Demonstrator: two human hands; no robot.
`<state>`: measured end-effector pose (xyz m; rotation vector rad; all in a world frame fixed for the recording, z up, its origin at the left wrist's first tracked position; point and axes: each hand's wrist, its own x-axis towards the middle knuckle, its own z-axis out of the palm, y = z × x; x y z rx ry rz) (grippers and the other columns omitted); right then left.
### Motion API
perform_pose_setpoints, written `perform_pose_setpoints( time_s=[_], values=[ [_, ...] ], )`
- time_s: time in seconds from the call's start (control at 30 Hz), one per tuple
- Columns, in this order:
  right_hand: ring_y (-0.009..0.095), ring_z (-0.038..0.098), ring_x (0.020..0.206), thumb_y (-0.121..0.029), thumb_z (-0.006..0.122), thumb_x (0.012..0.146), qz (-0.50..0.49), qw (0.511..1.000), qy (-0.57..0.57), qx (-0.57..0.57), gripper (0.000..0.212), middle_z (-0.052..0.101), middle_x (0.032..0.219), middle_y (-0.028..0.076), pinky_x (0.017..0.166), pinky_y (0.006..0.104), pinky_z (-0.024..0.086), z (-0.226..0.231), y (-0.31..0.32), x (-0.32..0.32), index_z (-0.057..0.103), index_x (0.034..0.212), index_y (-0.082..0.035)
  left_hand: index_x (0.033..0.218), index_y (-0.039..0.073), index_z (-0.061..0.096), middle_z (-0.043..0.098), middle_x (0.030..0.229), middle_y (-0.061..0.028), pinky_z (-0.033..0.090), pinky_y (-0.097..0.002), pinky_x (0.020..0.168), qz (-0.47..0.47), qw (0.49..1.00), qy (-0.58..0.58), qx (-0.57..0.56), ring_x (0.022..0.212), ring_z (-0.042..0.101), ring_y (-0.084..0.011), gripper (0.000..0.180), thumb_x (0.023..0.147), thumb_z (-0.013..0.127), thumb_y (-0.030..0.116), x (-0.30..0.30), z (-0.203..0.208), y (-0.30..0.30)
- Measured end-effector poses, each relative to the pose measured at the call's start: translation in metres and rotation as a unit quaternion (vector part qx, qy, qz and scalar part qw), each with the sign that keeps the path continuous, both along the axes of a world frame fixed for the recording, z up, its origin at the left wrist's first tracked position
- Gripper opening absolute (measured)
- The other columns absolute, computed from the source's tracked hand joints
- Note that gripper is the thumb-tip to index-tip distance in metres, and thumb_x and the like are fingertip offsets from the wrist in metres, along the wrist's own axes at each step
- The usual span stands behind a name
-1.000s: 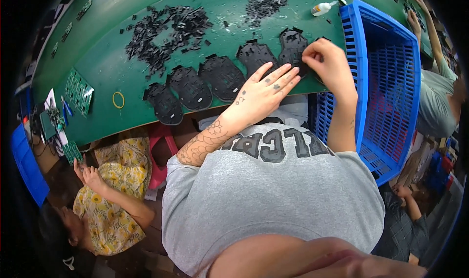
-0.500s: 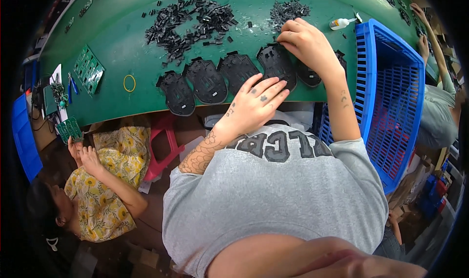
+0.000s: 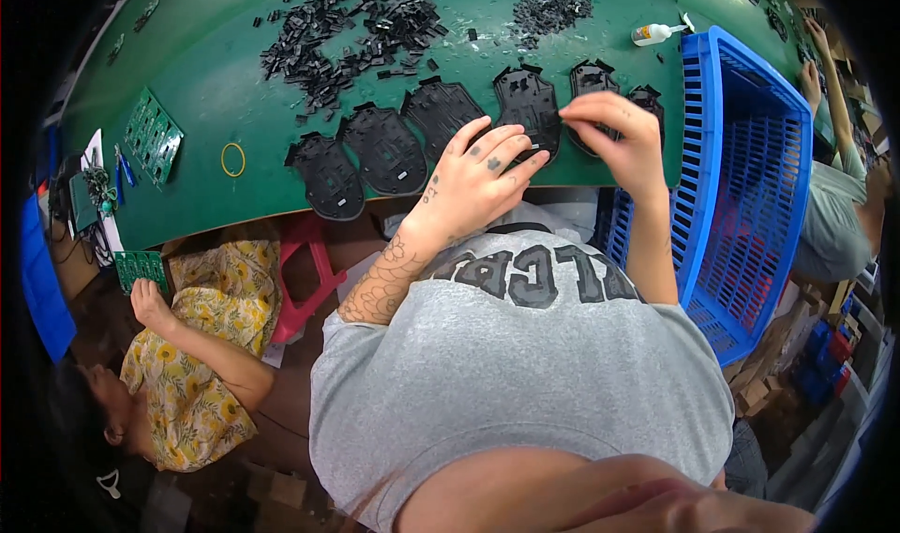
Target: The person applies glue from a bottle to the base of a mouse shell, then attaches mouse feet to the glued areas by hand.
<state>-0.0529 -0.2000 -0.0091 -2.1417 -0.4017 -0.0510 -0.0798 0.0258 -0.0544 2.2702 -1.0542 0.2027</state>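
Several black plastic shells [image 3: 383,149] lie in a row along the table's near edge, their moulded insides facing up. My left hand [image 3: 476,179] rests with fingers stretched out across the near ends of two middle shells, the wide ribbed one [image 3: 443,107] and the shell to its right [image 3: 528,102]. Above the gap right of that shell is my right hand [image 3: 622,141], thumb and forefinger pinched together; whatever they hold is too small to make out. It partly covers another shell [image 3: 592,79]. At the far right of the row sits a smaller-looking shell [image 3: 647,99].
Loose black parts [image 3: 352,45] and a pile of smaller pieces [image 3: 551,14] lie beyond the shells. A white bottle [image 3: 653,33] stands near a blue crate [image 3: 710,205] at right. At left are a yellow ring [image 3: 232,160], green circuit boards [image 3: 153,137] and a seated co-worker [image 3: 192,374].
My right hand has drawn back toward me from the far end of the shells, still pinched. My left hand has stayed nearly in place. The co-worker's board has tilted.
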Motion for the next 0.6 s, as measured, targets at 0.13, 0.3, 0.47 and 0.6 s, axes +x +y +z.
perform_pose_setpoints(
  time_s=[0.13, 0.3, 0.47, 0.6],
  values=[
    [0.015, 0.069, 0.082, 0.005, 0.068, 0.078, -0.057, 0.996, 0.066, 0.030, 0.016, 0.072, 0.091, 0.007, 0.070, 0.0241, 0.052, -0.012, 0.002, -0.022, 0.071, 0.093, 0.000, 0.116, 0.021, 0.067, 0.058, 0.108, 0.0009, 0.037, -0.0435, 0.105, 0.003, 1.000, -0.003, 0.004, 0.116, 0.055, -0.0178, 0.044, 0.073, 0.072, 0.015, 0.001, 0.000, 0.000],
    [0.017, 0.065, 0.078, 0.004, 0.070, 0.076, -0.036, 0.998, -0.014, -0.056, 0.017, 0.069, 0.089, 0.007, 0.064, 0.0259, 0.050, -0.016, 0.005, -0.024, 0.071, 0.092, -0.003, 0.115, 0.021, 0.067, 0.058, 0.108, 0.0012, 0.038, -0.0432, 0.105, 0.008, 1.000, -0.010, -0.002, 0.115, 0.055, -0.0178, 0.043, 0.073, 0.072, 0.015, 0.002, -0.001, -0.001],
    [0.020, 0.063, 0.079, 0.003, 0.072, 0.075, -0.027, 0.997, -0.030, -0.069, 0.017, 0.064, 0.089, 0.007, 0.063, 0.0281, 0.050, -0.018, 0.007, -0.024, 0.070, 0.090, -0.003, 0.115, 0.021, 0.067, 0.058, 0.107, 0.0014, 0.039, -0.0424, 0.104, 0.010, 1.000, -0.008, -0.008, 0.114, 0.055, -0.0179, 0.042, 0.073, 0.071, 0.015, 0.001, 0.000, -0.002],
    [0.021, 0.062, 0.081, 0.003, 0.072, 0.075, -0.034, 0.996, -0.040, -0.075, 0.016, 0.063, 0.088, 0.008, 0.065, 0.0294, 0.050, -0.018, 0.011, -0.024, 0.069, 0.090, -0.003, 0.115, 0.021, 0.067, 0.058, 0.107, 0.0015, 0.039, -0.0426, 0.104, 0.012, 1.000, -0.009, -0.009, 0.114, 0.055, -0.0178, 0.042, 0.074, 0.071, 0.015, 0.001, 0.000, -0.002]
  ],
)
